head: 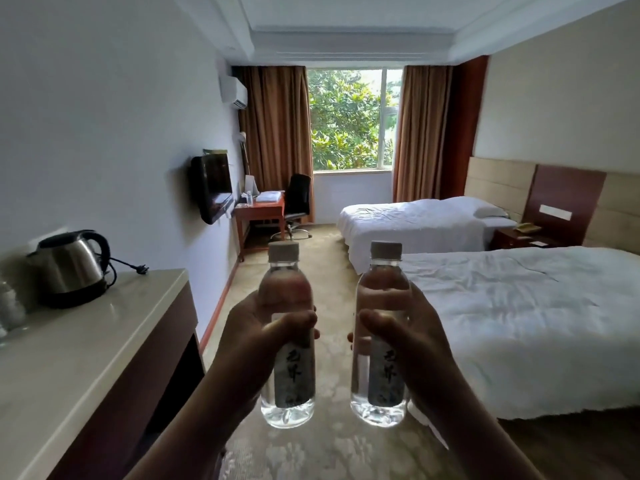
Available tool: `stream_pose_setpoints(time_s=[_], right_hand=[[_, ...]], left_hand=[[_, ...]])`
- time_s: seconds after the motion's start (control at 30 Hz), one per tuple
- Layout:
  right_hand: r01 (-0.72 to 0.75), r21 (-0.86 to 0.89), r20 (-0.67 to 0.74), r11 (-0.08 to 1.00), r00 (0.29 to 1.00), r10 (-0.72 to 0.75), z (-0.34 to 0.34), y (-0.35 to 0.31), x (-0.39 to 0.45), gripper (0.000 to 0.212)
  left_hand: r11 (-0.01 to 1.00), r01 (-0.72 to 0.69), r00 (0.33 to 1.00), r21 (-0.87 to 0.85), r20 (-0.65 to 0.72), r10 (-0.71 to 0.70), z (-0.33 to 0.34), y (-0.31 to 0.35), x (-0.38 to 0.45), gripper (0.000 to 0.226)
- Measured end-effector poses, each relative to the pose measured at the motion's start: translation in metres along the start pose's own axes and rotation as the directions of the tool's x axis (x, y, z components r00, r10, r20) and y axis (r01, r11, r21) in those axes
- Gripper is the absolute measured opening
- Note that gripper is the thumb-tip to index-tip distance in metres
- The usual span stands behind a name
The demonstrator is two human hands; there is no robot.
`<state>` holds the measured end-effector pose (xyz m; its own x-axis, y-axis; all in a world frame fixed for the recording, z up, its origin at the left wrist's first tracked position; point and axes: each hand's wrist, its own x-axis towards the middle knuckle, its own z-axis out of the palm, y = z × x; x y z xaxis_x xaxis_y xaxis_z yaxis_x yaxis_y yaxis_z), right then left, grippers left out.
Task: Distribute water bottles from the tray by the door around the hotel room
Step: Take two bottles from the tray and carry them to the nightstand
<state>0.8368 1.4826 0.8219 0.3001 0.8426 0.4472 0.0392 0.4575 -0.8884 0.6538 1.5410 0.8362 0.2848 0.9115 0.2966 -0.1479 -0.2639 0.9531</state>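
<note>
I hold two clear water bottles upright in front of me, over the carpeted aisle. My left hand (pixel 252 337) grips the left water bottle (pixel 286 282), which has a white cap and a grey label. My right hand (pixel 405 337) grips the right water bottle (pixel 382 285), of the same kind. Both bottles are full and stand side by side, a small gap between them. Far off, another small bottle (pixel 249 197) stands on the desk by the window. The tray by the door is out of view.
A light counter (pixel 79 358) runs along the left wall with a steel kettle (pixel 71 268) and its loose plug. A wall TV (pixel 212 188), a red desk (pixel 261 209) and black chair (pixel 297 202) lie ahead. Two white beds (pixel 519 323) (pixel 415 220) flank a nightstand (pixel 519 237) on the right.
</note>
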Motion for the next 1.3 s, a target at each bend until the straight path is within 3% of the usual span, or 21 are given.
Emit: stream_pose_setpoints(time_s=[0.33,0.5,0.7,0.77,0.87,1.03,1.3], right_hand=[[-0.021,-0.021,0.096,1.0,0.995,0.023,0.033,0.104,0.221,0.058],[-0.009,-0.139,0.082,0.99,0.996,0.021,0.068,0.179,0.334,0.059],[-0.056,-0.173,-0.01,0.983,0.998,0.055,0.102,0.248,0.464,0.057],[-0.049,-0.18,-0.034,0.983,0.998,0.043,0.106,0.262,0.503,0.062],[-0.067,-0.17,-0.095,0.983,0.994,0.051,0.104,0.286,0.554,0.065],[-0.067,-0.182,-0.13,0.981,0.99,0.044,0.076,0.338,0.643,0.065],[-0.036,-0.156,-0.105,0.987,0.994,0.02,0.01,0.434,0.818,0.067]], left_hand=[[1.0,-0.012,0.994,0.02,-0.107,0.014,-0.045,-0.056,0.205,0.055],[0.998,-0.05,0.99,0.045,-0.128,0.056,-0.09,-0.098,0.331,0.059],[0.998,-0.047,0.998,0.035,-0.038,0.049,-0.126,-0.138,0.492,0.041],[0.999,-0.024,1.0,0.026,-0.01,0.025,-0.127,-0.148,0.538,0.045],[1.0,0.008,1.0,-0.005,0.026,-0.008,-0.126,-0.167,0.604,0.05],[0.999,0.025,0.999,-0.031,0.049,-0.023,-0.111,-0.215,0.711,0.038],[1.0,0.012,0.998,0.013,0.054,-0.013,-0.057,-0.284,0.886,0.032]])
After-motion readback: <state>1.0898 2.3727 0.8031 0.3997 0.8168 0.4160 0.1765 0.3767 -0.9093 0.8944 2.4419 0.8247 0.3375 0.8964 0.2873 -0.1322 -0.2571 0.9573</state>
